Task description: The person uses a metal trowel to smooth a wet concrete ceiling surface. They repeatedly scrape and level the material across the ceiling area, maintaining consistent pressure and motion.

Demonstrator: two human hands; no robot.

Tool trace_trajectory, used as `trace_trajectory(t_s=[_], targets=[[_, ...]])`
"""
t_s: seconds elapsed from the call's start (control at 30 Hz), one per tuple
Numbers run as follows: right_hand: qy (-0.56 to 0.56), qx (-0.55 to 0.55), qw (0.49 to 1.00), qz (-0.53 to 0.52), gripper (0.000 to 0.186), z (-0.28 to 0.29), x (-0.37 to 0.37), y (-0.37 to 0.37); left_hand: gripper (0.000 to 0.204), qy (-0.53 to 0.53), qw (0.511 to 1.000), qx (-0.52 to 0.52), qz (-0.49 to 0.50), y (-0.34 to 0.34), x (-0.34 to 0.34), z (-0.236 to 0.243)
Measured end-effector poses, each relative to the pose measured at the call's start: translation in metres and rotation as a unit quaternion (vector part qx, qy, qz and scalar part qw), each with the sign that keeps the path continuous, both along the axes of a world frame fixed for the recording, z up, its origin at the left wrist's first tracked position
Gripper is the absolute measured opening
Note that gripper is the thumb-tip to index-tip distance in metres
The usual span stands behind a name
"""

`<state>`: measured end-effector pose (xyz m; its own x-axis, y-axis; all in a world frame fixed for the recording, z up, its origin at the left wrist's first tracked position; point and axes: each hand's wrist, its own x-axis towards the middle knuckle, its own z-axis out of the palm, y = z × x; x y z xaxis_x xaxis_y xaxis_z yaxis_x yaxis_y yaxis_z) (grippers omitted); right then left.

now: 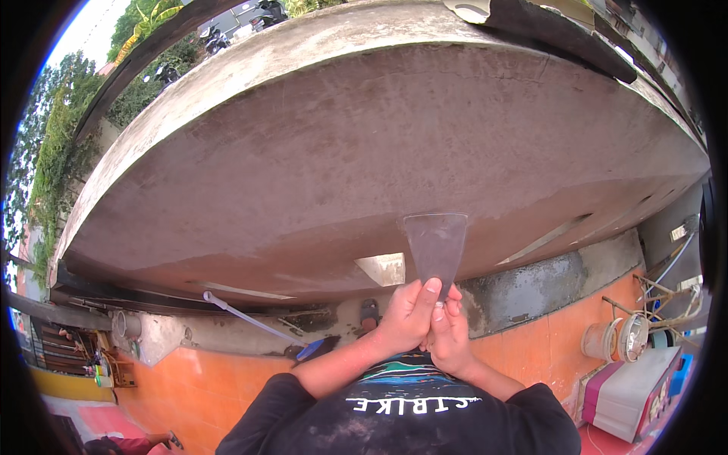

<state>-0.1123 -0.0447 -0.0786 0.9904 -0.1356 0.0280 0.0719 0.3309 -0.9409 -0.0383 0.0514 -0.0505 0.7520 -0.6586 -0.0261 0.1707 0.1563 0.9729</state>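
A wide, flat scraper [437, 246] with a flared blade points up and away from me, its straight edge close to or against the brownish-grey wall [326, 152]; contact is hard to make out. Both hands meet at its lower end. My left hand [409, 315] is closed there, thumb stretched along the base of the blade. Just right of it and slightly lower, my right hand [450, 334] is closed with its fingertips pinching the same end. The handle is mostly hidden by my fingers.
A long-handled brush [254, 322] with a blue head leans at the wall's left. Orange tiles [227, 387] and a wet concrete strip [523, 292] lie below. Buckets [599, 341] and a white-and-purple box [633, 390] stand right. A person's leg [155, 438] shows lower left.
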Motion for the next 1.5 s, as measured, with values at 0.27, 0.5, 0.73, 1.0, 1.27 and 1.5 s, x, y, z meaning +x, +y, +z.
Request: trace_trajectory(t_s=[0.27, 0.5, 0.73, 1.0, 1.27, 1.5], targets=[[-0.055, -0.031, 0.998, 0.001, 0.024, -0.001, 0.009, 0.005, 0.046, -0.016, 1.000, 0.001, 0.016, 0.004, 0.006, -0.001], [-0.077, -0.003, 0.997, 0.001, 0.034, -0.007, 0.015, 0.006, 0.045, -0.053, 0.998, 0.023, -0.013, 0.010, 0.015, 0.021], [-0.045, -0.002, 0.999, 0.000, 0.041, -0.028, 0.002, 0.007, 0.042, -0.005, 1.000, -0.007, 0.017, 0.004, 0.005, -0.003], [-0.077, -0.010, 0.997, 0.002, 0.028, -0.004, 0.011, 0.014, 0.043, 0.035, 0.999, 0.013, -0.008, 0.012, 0.012, 0.020], [-0.054, 0.023, 0.998, -0.027, 0.025, -0.003, 0.005, 0.013, 0.045, -0.035, 0.998, 0.017, -0.044, 0.008, 0.009, 0.023], [-0.036, -0.018, 0.999, 0.003, 0.029, -0.017, 0.003, 0.014, 0.044, 0.037, 0.999, 0.011, -0.011, 0.012, 0.005, 0.006]])
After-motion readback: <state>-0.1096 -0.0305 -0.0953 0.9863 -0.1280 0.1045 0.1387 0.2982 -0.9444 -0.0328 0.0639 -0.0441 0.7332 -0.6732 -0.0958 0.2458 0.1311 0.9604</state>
